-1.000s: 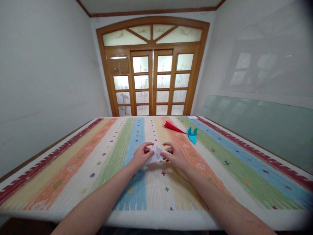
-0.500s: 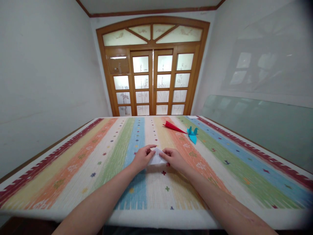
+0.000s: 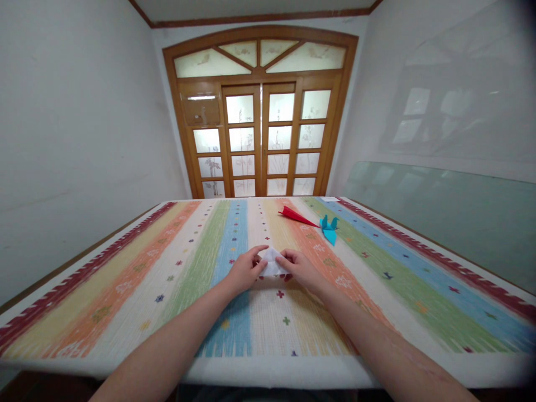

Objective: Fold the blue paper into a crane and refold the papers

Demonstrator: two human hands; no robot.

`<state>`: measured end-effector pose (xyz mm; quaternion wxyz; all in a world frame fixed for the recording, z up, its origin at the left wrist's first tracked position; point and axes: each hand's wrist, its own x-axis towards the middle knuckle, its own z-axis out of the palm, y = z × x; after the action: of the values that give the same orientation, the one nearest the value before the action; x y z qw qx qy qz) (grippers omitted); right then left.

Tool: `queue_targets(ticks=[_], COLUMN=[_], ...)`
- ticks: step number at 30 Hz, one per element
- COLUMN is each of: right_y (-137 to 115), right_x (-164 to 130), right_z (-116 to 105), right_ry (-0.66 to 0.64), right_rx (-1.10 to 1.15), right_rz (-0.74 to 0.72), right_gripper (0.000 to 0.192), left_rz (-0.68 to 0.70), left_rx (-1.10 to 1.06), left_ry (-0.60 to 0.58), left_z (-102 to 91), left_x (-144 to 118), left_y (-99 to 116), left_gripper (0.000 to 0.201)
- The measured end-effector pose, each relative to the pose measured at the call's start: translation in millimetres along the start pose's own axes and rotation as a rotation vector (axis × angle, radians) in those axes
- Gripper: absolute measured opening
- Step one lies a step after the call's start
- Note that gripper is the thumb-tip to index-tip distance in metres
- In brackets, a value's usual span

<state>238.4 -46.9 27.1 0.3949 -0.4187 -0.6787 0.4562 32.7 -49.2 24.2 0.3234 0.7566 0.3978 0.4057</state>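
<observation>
Between my two hands is a small piece of folded white paper point(image 3: 273, 263), roughly triangular at its top. My left hand point(image 3: 246, 268) pinches its left side, thumb on the near face. On the other side, my right hand point(image 3: 302, 269) grips the right edge with thumb and fingers. The fingers behind the paper are partly hidden. Beyond my right hand lie a folded blue paper crane point(image 3: 329, 230) and a narrow red folded paper piece point(image 3: 296, 215), whose tip points toward the blue one.
A striped, patterned cloth point(image 3: 184, 290) covers the table in front of me. At the far right edge lies a small white item point(image 3: 330, 199). Walls flank the table, a glass-like panel point(image 3: 435, 215) stands along the right, and wooden doors point(image 3: 262, 139) are behind.
The white paper has been tilted so more of its face shows, with a peaked top. My right thumb has shifted slightly. Both hands keep their hold.
</observation>
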Motion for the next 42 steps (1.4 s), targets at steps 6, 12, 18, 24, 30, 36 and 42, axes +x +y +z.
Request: queue_targets(ticks=[6, 12, 18, 24, 30, 36, 42], right_y=[-9.2, -9.6, -6.4, -4.3, -2.6, 1.2, 4.6], right_x=[-5.1, -3.6, 1.2, 1.8, -1.8, -5.2, -4.0], right_z=[3.2, 4.9, 0.8, -0.1, 4.1, 4.5, 5.0], right_ry=[-0.116, -0.021, 0.115, 0.114, 0.013, -0.118, -0.106], right_rx=[-0.101, -0.220, -0.142, 0.107, 0.166, 0.135, 0.116], right_rz=[-0.050, -0.074, -0.032, -0.014, 0.020, 0.077, 0.081], right_gripper=[0.032, 0.030, 0.033, 0.037, 0.038, 0.032, 0.029], left_rz=[0.039, -0.001, -0.220, -0.229, -0.215, -0.227, -0.171], left_rx=[0.017, -0.056, -0.374, -0.498, -0.440, -0.303, -0.164], left_ry=[-0.031, -0.055, -0.008, -0.050, -0.136, -0.117, -0.150], left_z=[-1.7, -0.8, -6.9, -10.2, -0.3, 1.5, 4.6], left_x=[-0.1, 0.2, 8.1, 7.8, 3.5, 4.1, 2.1], left_y=[3.2, 3.2, -6.5, -3.5, -3.8, -11.2, -13.1], left_gripper=[0.052, 0.053, 0.050, 0.042, 0.040, 0.043, 0.046])
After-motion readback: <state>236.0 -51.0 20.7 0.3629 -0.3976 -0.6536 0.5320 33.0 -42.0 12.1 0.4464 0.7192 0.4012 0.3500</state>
